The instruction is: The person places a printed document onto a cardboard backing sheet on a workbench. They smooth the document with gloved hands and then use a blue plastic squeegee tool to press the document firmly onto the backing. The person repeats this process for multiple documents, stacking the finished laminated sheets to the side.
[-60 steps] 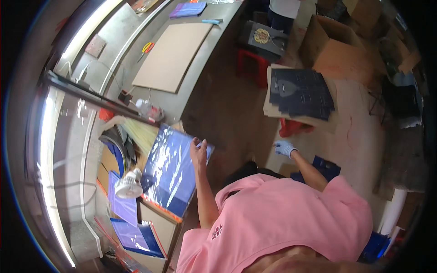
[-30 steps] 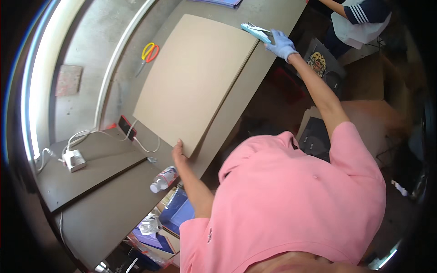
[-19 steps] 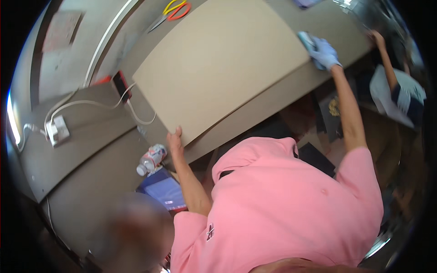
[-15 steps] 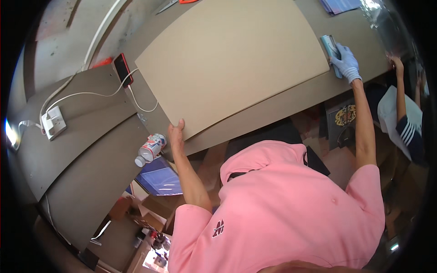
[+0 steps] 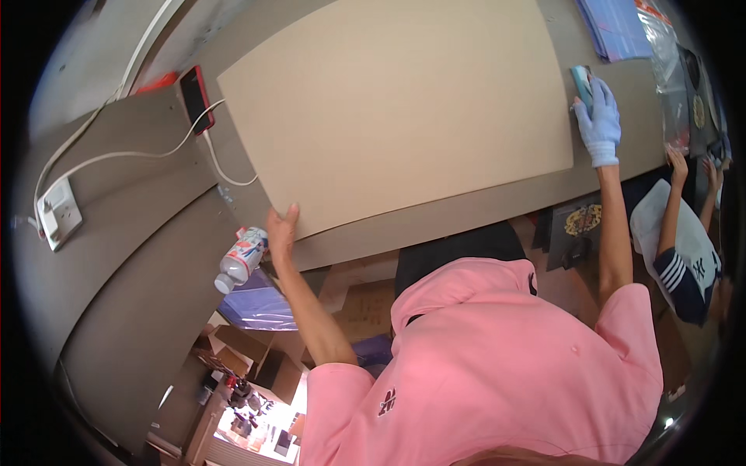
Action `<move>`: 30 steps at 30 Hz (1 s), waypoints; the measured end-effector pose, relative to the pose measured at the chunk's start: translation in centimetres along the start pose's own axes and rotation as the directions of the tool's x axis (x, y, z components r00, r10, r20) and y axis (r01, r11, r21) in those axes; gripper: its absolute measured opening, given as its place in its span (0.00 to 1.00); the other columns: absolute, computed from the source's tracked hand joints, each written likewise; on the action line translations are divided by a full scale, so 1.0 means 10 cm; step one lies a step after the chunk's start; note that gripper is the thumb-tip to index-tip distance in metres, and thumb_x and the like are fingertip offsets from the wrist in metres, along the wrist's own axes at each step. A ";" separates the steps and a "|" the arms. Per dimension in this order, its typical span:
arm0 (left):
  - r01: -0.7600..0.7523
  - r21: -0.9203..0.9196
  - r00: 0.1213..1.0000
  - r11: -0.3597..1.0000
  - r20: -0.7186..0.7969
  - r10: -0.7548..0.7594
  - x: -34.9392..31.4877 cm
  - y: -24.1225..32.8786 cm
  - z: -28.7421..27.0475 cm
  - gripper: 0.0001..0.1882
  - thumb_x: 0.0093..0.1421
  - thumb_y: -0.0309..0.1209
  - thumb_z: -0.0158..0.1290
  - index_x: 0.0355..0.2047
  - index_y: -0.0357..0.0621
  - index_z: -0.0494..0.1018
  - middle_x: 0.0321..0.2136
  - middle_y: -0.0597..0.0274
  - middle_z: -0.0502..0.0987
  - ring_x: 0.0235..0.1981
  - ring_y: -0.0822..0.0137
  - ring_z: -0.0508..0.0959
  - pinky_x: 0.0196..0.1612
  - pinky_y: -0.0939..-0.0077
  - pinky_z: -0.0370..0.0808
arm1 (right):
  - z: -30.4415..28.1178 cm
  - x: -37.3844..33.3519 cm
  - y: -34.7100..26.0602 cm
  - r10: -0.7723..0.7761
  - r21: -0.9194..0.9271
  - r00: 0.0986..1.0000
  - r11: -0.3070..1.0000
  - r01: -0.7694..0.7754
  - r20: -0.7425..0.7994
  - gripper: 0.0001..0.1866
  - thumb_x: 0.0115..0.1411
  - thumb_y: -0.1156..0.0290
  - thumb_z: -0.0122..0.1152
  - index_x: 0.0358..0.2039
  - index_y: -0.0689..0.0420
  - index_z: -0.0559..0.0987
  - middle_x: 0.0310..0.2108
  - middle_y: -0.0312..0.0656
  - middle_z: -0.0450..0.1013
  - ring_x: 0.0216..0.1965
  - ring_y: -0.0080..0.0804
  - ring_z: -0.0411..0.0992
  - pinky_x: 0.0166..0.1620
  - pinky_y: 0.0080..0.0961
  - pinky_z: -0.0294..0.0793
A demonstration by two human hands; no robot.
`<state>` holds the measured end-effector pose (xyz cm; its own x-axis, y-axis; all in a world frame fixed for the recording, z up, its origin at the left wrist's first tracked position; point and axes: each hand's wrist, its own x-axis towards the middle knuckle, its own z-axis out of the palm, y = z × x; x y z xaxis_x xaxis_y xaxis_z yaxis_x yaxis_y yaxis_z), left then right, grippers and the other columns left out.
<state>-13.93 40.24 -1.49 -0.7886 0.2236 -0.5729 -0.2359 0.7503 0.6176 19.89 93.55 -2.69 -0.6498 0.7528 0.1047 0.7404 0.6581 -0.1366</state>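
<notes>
A large beige board (image 5: pixel 404 109) lies flat on the brown table. My bare left hand (image 5: pixel 281 231) is at its near left corner, thumb on top and the other fingers mostly hidden at the edge. My right hand (image 5: pixel 598 128), in a light-blue knit glove, is just past the board's right edge. Its fingers lie over a long light-blue and white object (image 5: pixel 581 82), partly covered, whose kind I cannot make out. Beside my left hand a clear plastic bottle (image 5: pixel 239 260) with a printed label lies tilted.
A red-edged phone (image 5: pixel 196 97) with a white cable lies left of the board, near a white power socket (image 5: pixel 61 213). Purple-blue plastic packs (image 5: pixel 614 29) lie at the far right. Another person's arms (image 5: pixel 674 186) reach the table's right end. Cartons stand below, lower left.
My view has shifted, so the board sits a little further left. My right hand's fingers have straightened more over the blue object. The other person's hands have come further into view.
</notes>
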 end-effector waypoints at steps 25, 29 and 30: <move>0.059 0.367 0.956 0.928 -0.288 0.053 -0.09 0.51 0.32 0.36 0.53 0.32 0.58 0.57 0.25 0.58 0.58 0.33 0.57 0.59 0.44 0.62 0.59 0.60 0.60 | 0.60 -0.55 -2.30 -0.191 0.071 0.981 0.978 0.194 -0.045 0.25 0.57 0.59 0.53 0.56 0.44 0.69 0.60 0.38 0.60 0.62 0.40 0.55 0.63 0.46 0.45; -0.033 0.430 0.918 0.902 -0.344 0.197 -0.13 0.44 0.31 0.34 0.56 0.31 0.56 0.57 0.22 0.57 0.55 0.35 0.62 0.57 0.43 0.64 0.59 0.58 0.60 | 0.59 -0.56 -2.36 -0.180 0.079 0.983 0.980 0.183 -0.047 0.24 0.58 0.60 0.53 0.56 0.44 0.69 0.60 0.37 0.60 0.62 0.39 0.56 0.63 0.46 0.45; -0.058 0.421 0.919 0.905 -0.331 0.213 -0.16 0.47 0.27 0.31 0.57 0.31 0.55 0.55 0.23 0.60 0.54 0.36 0.64 0.55 0.44 0.66 0.58 0.59 0.61 | 0.58 -0.56 -2.34 -0.180 0.083 0.982 0.979 0.184 -0.052 0.24 0.58 0.60 0.53 0.56 0.44 0.69 0.60 0.37 0.60 0.62 0.39 0.56 0.64 0.45 0.45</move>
<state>-12.26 45.09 0.85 -0.9632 0.1590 -0.2167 0.0711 0.9282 0.3652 5.15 73.88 -5.80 -0.7625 0.6217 0.1788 0.5916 0.7820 -0.1961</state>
